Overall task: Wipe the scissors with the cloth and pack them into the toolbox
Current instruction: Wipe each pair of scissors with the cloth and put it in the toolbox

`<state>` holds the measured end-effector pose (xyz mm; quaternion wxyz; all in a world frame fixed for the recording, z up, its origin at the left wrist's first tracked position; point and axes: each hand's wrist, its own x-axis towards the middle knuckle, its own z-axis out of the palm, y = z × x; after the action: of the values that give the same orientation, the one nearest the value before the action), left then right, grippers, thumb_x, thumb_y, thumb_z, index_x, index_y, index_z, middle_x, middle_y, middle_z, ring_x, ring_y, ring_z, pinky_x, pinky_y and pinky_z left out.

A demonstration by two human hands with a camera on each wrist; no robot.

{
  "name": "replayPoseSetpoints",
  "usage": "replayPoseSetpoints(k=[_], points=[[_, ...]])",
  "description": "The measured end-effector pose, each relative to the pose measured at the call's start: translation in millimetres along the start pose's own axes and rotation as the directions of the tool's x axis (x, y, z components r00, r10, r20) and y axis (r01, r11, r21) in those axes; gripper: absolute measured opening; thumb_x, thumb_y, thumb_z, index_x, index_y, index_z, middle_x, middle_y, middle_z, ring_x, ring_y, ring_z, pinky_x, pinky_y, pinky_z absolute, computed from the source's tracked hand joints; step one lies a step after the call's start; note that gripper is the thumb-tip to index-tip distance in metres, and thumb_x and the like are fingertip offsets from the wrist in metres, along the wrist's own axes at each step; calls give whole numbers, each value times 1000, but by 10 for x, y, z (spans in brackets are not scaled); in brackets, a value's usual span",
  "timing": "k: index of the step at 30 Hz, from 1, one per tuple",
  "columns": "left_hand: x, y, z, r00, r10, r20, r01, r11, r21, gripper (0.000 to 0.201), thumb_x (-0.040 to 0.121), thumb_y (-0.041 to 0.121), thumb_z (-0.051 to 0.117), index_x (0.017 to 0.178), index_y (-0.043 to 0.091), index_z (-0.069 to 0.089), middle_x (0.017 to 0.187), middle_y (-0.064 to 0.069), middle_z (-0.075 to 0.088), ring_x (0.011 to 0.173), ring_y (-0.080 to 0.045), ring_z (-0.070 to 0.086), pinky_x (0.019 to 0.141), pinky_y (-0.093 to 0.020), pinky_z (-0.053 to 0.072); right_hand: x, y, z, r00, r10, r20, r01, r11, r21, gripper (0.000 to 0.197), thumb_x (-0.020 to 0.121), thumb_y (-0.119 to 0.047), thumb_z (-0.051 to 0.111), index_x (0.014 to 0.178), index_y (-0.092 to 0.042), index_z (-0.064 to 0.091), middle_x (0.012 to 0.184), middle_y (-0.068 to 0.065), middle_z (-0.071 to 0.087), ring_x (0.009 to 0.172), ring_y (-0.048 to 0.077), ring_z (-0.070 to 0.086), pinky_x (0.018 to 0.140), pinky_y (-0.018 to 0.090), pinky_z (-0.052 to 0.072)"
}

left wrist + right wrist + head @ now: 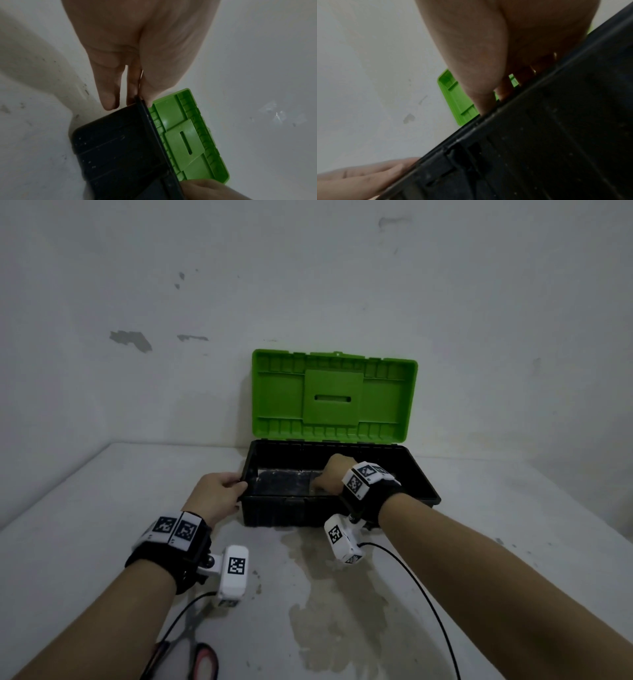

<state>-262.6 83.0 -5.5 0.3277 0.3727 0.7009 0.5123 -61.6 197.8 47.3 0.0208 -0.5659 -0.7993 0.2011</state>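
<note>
The toolbox stands open at the back of the white table, with a black base and a raised green lid. My left hand grips the left rim of the base: the thumb lies over the rim and the fingers run down the outer wall. My right hand reaches down inside the base, and the front wall hides its fingertips, so what it touches is unclear. The scissors have red and black handles and lie on the table near me, under my left forearm. No cloth shows in any view.
A damp, stained patch spreads over the table in front of the box. Black cables trail from both wrist cameras across the table. A marked white wall stands right behind the lid. The table's left edge runs diagonally.
</note>
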Motion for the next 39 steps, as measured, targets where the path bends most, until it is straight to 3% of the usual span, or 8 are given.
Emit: replayPoseSetpoints(k=[5,13,20,25,29,33,36,39], points=[[-356,27,-30,994,94,-59,-82,981,178,41,96,18,62,134,4,60,130,-15,65,118,-29,61,108,-46,45,-618,238,-107,968,-81,-239,113,986,124,23,88,-32,62,98,-13,71,96,8,71,86,24,67,77,32,56],[-1424,-51,147,980,198,27,-187,867,462,34,96,28,62,127,13,66,130,-10,65,119,-30,60,104,-39,44,-2028,1217,158,899,-16,-438,91,984,151,20,85,-35,59,90,-21,72,95,3,71,93,24,64,82,34,53],[-1980,-203,205,992,120,24,-107,748,655,39,98,25,59,133,7,61,140,-15,58,130,-33,51,108,-36,36,-2517,2042,363,882,233,-410,-235,971,48,36,86,-32,54,115,-13,59,121,14,57,111,36,51,91,41,47],[-1983,-307,4,998,-37,-56,67,452,890,35,96,26,55,122,4,62,128,-17,63,114,-35,59,98,-37,43,-2486,2254,444,894,339,-292,-356,934,-7,50,84,-47,56,123,-16,53,120,13,57,110,36,53,91,43,48],[-1928,-346,-51,983,-129,-128,165,338,927,17,88,20,64,89,3,61,81,-10,61,81,-29,60,78,-32,51,-2383,2318,403,872,377,-312,-398,917,-5,38,87,-43,55,107,-11,61,111,14,60,96,35,60,85,40,50],[-1907,-339,-98,982,-142,-121,154,252,955,24,94,16,59,74,4,53,99,-13,67,90,-30,63,73,-32,48,-2293,2366,299,891,364,-270,-368,929,38,23,89,-30,55,91,-12,70,92,12,66,69,29,60,68,33,53],[-1882,-386,-174,984,-122,-131,156,226,962,25,100,17,51,83,1,60,105,-17,68,93,-32,63,73,-33,46,-2266,2378,229,886,382,-264,-384,922,47,19,89,-21,56,91,-7,68,94,14,65,71,29,57,62,31,48],[-1869,-417,-259,982,-129,-139,166,228,960,28,98,17,54,74,2,54,107,-17,68,89,-32,62,74,-33,48,-2229,2390,193,889,401,-222,-398,915,63,19,91,-18,52,86,0,56,85,14,57,77,30,54,63,32,43]])
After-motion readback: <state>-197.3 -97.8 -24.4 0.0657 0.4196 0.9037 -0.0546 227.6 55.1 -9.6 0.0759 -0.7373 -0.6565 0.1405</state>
